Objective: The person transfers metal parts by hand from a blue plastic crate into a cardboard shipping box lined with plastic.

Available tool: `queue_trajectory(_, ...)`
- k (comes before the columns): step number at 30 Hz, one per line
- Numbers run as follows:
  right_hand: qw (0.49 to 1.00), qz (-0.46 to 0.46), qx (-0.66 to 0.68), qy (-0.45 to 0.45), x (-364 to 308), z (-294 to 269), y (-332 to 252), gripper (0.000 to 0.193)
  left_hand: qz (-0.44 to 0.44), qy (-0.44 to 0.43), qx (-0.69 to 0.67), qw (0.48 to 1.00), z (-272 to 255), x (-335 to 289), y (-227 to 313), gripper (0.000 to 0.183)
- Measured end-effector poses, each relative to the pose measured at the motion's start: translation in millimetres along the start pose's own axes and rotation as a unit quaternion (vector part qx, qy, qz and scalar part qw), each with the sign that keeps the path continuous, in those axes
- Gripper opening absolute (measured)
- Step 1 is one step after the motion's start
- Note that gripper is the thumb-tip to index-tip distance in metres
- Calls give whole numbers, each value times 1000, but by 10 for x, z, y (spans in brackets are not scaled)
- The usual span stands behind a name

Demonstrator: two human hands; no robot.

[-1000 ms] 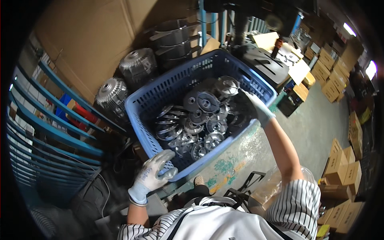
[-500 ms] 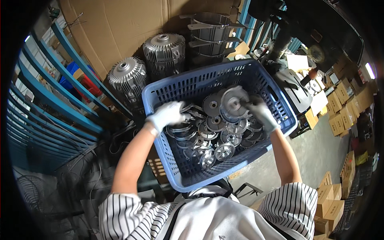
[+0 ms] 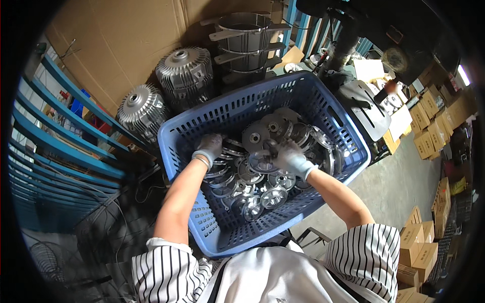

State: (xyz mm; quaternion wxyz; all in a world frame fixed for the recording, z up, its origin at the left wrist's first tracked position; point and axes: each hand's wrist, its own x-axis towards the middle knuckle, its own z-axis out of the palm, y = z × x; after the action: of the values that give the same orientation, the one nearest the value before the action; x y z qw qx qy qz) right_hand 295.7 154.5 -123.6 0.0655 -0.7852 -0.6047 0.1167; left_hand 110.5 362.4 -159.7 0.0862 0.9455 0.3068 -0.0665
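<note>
A blue slotted plastic basket [image 3: 237,247] holds a heap of round metal discs with hubs, like motor end covers [image 3: 274,197]. At the heap's left side, my gloved left hand [image 3: 209,147] curls against a row of standing covers; what its fingers hold is hidden. My gloved right hand [image 3: 291,157] is in the middle of the heap, its fingers closed on the edge of a metal cover [image 3: 261,162], which is slightly blurred. Several more covers lean at the right end of the basket.
Behind the basket stand two finned motor housings [image 3: 185,73] [image 3: 141,108] and a dark cylindrical frame with tabs [image 3: 243,43]. Blue metal bars [image 3: 76,129] line the left. At right are a machine with a slotted plate [image 3: 365,108] and stacked cartons [image 3: 422,252].
My right hand has moved left and down to the middle of the heap; the cover it held up now rests lower. The left hand moved onto the row. The view has shifted slightly.
</note>
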Motion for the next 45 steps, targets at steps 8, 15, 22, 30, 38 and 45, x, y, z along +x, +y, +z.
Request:
queue_trajectory(8,894,167,394,135,571,-373,526,50,-82,137,-2,987,-992,-435,250,31)
queue_trajectory(15,926,318,198,57,752,-234,155,39,43,271,-601,750,-827,-1185,44,32)
queue_trajectory(22,947,241,86,193,419,-49,-57,47,6,40,-928,370,-828,-1899,318,50)
queue_trajectory(30,929,106,258,243,-275,-518,-424,44,19,-63,-965,253,-905,-2472,367,59)
queue_trajectory(38,381,-334,825,251,-2569,-551,-19,50,31,-81,-967,240,-872,-2585,919,57)
queue_trajectory(45,-513,-431,730,-134,-4847,-73,-254,54,306,-128,-768,548,-675,-2839,2382,50)
